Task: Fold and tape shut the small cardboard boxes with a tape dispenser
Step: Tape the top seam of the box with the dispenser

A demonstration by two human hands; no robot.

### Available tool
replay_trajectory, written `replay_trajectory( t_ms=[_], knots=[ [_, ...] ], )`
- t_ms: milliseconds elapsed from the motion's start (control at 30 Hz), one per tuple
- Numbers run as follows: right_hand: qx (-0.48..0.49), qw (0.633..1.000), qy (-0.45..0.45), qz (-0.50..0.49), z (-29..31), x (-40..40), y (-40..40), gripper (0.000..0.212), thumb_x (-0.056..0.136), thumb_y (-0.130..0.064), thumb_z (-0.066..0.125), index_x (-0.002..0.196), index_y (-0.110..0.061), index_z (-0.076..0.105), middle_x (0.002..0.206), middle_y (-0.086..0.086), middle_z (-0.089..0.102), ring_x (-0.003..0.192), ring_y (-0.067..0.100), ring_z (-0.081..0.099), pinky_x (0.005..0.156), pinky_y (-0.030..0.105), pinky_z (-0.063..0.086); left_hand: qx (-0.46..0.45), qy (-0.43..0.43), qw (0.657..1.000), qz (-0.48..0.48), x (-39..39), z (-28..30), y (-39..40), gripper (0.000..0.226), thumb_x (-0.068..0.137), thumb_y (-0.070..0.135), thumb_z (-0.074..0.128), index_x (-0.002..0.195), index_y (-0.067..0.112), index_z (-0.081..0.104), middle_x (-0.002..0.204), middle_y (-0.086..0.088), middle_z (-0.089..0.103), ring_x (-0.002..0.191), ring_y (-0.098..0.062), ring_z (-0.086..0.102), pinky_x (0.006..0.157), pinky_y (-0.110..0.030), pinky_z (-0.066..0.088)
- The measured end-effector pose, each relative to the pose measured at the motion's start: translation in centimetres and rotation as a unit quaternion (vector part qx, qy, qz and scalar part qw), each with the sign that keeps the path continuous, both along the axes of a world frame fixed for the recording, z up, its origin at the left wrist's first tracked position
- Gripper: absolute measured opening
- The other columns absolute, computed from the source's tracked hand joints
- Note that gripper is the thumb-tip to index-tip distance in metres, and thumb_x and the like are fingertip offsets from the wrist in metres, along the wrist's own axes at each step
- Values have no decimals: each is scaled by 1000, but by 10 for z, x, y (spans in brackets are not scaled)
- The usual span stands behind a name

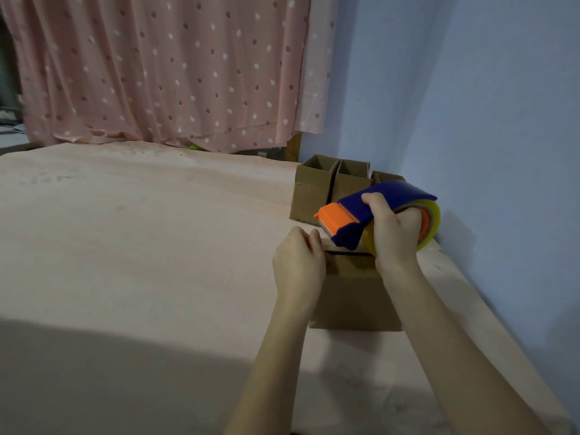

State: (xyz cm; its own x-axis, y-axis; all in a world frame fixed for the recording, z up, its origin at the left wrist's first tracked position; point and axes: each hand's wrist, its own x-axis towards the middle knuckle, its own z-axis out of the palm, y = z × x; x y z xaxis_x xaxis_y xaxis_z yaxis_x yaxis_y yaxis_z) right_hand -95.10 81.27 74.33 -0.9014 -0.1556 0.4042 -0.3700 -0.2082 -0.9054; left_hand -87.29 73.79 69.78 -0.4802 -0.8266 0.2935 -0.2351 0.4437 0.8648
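Right hand (pixel 394 229) grips the tape dispenser (pixel 376 211), cutter pointing left, just above the box seam. Left hand (pixel 298 262), fingers curled, steadies the cardboard box (pixel 354 296).

A brown cardboard box (pixel 351 296) stands on the desk with flaps folded down, a blue-and-orange tape dispenser (pixel 370 211) raised above it, open boxes (pixel 326 189) behind.

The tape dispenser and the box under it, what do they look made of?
Tape dispenser: apparently hard plastic, smooth blue body with an orange front piece, loaded with a glossy, yellowish see-through tape roll. Box: brown cardboard, matte, with creased fold edges.
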Motion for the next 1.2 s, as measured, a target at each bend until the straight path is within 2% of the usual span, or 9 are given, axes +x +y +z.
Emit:
replay_trajectory(
  t_ms=[100,200,367,500,633,733,833,1000,1200],
  knots=[
    [13,1000,15,-3,6,0,1,26,83,-23,68,103,-23,51,81,-12,60,75,7,61,59,14,45,-25,-1,1000,6,1,-1,3,30,100,34,40,87,11,53,81,-4,67,76,-20,62,67,-36,51],
    [25,999,28,-1,14,0,4,18,83,-23,68,90,-27,53,76,-13,61,71,4,62,59,14,45,-56,-15,998,29,6,2,7,28,101,32,40,86,11,50,81,-5,63,74,-20,57,60,-30,40],
    [26,998,51,-32,33,-18,30,9,81,-21,67,84,-21,59,70,-11,62,67,3,61,62,20,46,-91,-17,996,11,8,4,15,28,101,30,40,81,11,45,74,-1,52,68,-18,47,54,-29,28],
    [68,995,74,-15,22,-26,35,14,83,-21,67,92,-23,56,78,-10,63,76,7,62,63,18,46,-21,38,999,-10,3,1,14,31,100,31,42,84,7,54,79,-4,66,76,-21,60,68,-38,47],
    [73,996,57,-12,9,-29,29,16,84,-22,65,98,-16,58,77,-9,62,73,4,61,59,13,44,88,114,988,-59,7,1,12,29,100,28,44,76,13,50,60,3,67,60,-11,61,63,-40,54],
    [78,995,59,-14,4,-29,28,18,84,-22,65,99,-18,56,77,-10,62,71,2,61,54,8,42,111,146,981,-70,10,6,11,29,100,24,46,75,9,50,53,3,61,43,-8,53,51,-35,51],
    [96,992,85,-11,-1,-28,29,19,85,-21,65,100,-16,55,78,-9,62,68,-4,60,51,4,41,154,154,972,-84,13,9,7,29,100,21,47,76,4,52,50,3,57,37,-8,50,39,-25,47],
    [122,985,117,-13,-11,-23,26,29,84,-23,66,107,-9,55,86,-2,64,77,8,62,53,6,43,198,143,964,-102,20,5,-4,31,99,20,50,74,2,52,47,2,53,36,-9,51,38,-23,46],
    [136,980,142,-29,-17,-19,25,36,84,-24,67,114,-10,53,95,0,64,84,12,62,62,15,44,228,147,956,-110,23,-5,-4,29,98,19,51,75,1,52,50,-2,50,34,-9,48,37,-24,46]
  ],
)
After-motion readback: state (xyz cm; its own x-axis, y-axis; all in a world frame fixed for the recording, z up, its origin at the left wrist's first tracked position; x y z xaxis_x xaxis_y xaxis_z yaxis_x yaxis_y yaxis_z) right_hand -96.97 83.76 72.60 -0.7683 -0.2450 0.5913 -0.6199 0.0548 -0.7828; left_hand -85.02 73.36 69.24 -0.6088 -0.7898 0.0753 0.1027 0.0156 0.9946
